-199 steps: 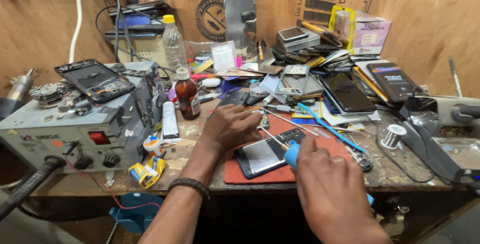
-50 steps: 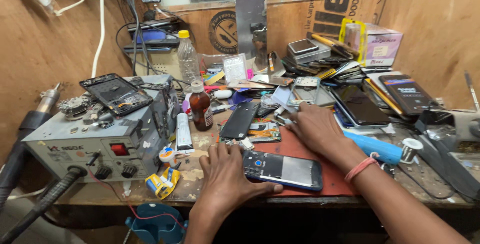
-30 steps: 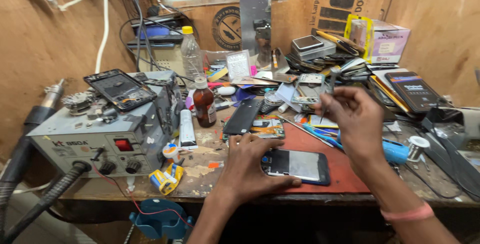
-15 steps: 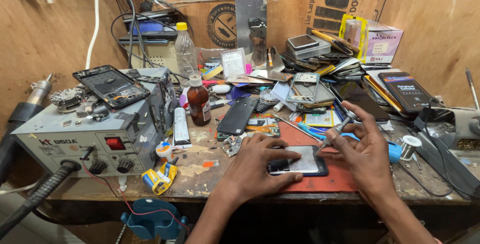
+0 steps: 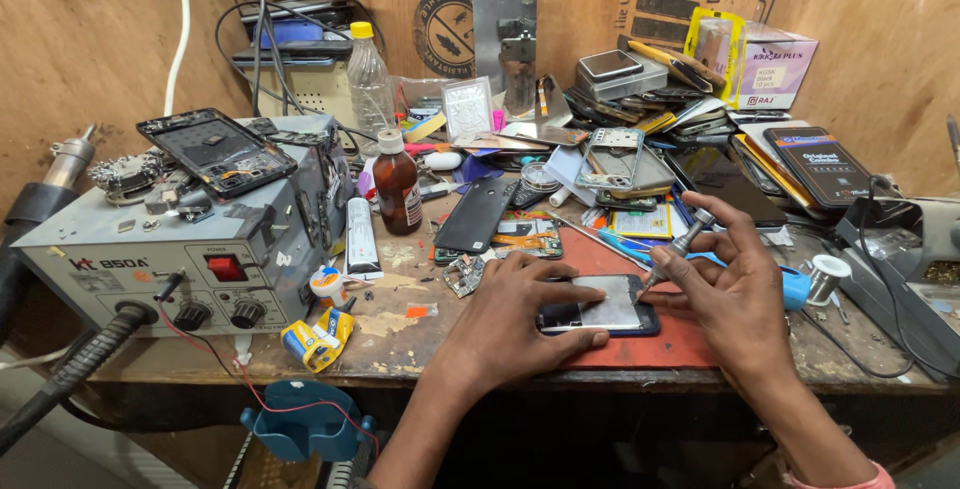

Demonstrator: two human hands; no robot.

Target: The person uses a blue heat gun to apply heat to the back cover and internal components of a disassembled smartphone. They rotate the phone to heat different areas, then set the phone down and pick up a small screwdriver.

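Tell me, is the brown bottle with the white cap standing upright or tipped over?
Upright. The brown bottle stands on its base on the workbench, white cap on top.

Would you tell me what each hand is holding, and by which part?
The right hand pinches a screwdriver near its tip end. The left hand holds nothing, pressing the phone flat on its left end.

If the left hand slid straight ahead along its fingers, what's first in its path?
The left hand points right across the phone; it would likely meet the right hand with the screwdriver first.
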